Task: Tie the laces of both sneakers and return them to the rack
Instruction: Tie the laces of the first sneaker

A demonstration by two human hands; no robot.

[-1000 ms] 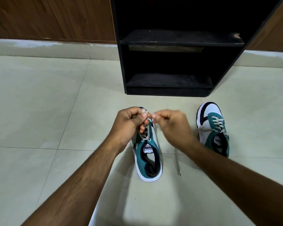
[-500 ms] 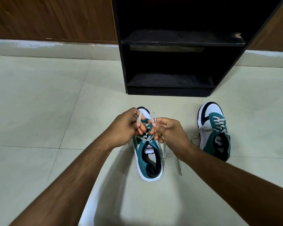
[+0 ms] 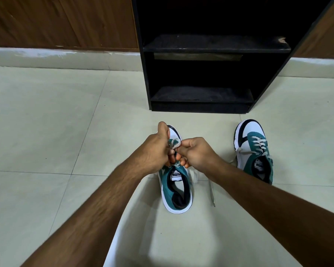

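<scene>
**Lace tying in progress on near sneaker**

The near sneaker [image 3: 176, 191], teal and white, stands on the tiled floor [image 3: 46, 122] in front of the black rack [image 3: 201, 74]. Its tongue label reads "PUMA", seen upside down. The left hand [image 3: 154, 153] and right hand [image 3: 197, 153] meet above its forefoot, each closed around a section of the grey lace [image 3: 175, 143]. One lace end [image 3: 212, 191] trails on the floor. The second sneaker [image 3: 254, 151] stands to the right, well apart, with the same label.
</scene>
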